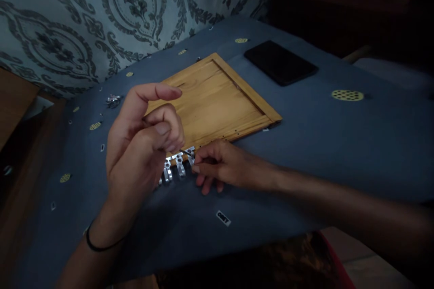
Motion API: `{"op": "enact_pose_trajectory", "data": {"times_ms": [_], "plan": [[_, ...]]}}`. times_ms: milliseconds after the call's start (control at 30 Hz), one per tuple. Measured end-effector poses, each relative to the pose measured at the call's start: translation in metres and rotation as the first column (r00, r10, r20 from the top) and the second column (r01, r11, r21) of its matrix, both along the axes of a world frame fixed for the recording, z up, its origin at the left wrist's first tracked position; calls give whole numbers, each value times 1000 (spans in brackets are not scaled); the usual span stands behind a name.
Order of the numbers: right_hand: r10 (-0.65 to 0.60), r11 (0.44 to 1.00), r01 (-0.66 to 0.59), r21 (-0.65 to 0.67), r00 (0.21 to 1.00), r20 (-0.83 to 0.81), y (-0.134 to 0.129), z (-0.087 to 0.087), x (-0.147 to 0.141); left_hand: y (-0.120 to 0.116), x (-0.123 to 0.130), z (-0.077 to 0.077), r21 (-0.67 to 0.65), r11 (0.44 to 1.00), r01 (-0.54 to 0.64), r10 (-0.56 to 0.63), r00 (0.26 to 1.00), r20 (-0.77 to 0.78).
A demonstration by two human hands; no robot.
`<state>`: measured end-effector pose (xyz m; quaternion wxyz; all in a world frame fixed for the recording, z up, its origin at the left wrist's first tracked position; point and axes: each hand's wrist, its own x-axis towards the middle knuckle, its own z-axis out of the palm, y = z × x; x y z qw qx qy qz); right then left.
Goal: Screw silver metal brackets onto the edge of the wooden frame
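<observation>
A framed wooden board (210, 99) lies tilted across the blue cloth, with a row of small dark holes near its front edge. Along that edge sit several shiny metal hooks (181, 165). My left hand (135, 144) is closed over the board's left front part, thumb pressed to curled fingers and index finger raised. A thin dark rod (185, 152) sticks out from it towards the rightmost visible hook; its kind is too small to tell. My right hand (220, 165) pinches that rightmost hook at the board's edge. The left hand hides part of the board and the hooks further left.
A flat black tablet-like slab (281, 62) lies behind the board on the right. To the left is a small pile of shiny metal pieces (113, 100). A patterned curtain (132, 4) hangs at the back, where the blue cloth (305, 140) ends.
</observation>
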<state>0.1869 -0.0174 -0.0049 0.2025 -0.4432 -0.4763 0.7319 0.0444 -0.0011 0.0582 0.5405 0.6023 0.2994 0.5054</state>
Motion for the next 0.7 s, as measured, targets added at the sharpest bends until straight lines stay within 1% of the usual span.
{"op": "enact_pose_trajectory", "data": {"times_ms": [100, 233, 333, 400, 533, 700], "plan": [[0, 1000, 0, 16, 1000, -5, 0, -1, 0, -1, 0, 4, 17, 999, -35, 34, 999, 42], [5, 1000, -5, 15, 1000, -17, -1, -4, 2, -3, -5, 15, 75, 984, -161, 151, 981, 120], [10, 1000, -9, 8, 999, -32, -1, -5, 2, -5, -7, 21, 89, 971, -223, 214, 972, 100], [8, 1000, -8, 9, 1000, -28, -1, -5, 2, -6, -7, 20, 56, 973, -223, 219, 973, 75], [6, 1000, -5, 19, 1000, -12, -1, -4, 1, -7, -1, 12, -5, 978, -209, 209, 976, 62], [11, 1000, -11, 8, 1000, 4, 0, -2, 1, -7, 2, 9, 22, 966, -258, 257, 965, 47]]}}
